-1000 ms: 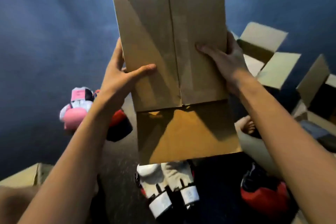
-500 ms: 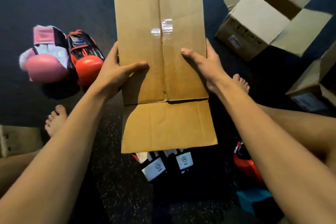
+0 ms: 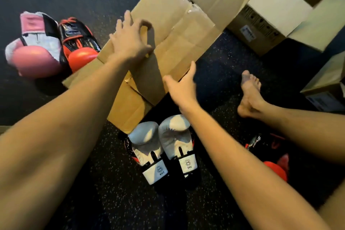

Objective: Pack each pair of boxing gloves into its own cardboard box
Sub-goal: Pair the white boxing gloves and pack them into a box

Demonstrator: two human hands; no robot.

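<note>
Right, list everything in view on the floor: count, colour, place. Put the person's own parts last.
flat brown cardboard box: one, brown, centre, lying tilted on the dark floor under both hands
open white-flapped cardboard boxes: at least two, pale, upper right and right edge
white boxing gloves with black cuffs: two, side by side, below the flat box
pink and white boxing glove: one, far left
red and black boxing glove: one, right of the pink one, touching the flat box's flap
second red and black glove: one, lower right, partly hidden by the forearm
left hand: fingers spread on the flat box
right hand: at its near edge
bare foot: one, right of centre
</note>
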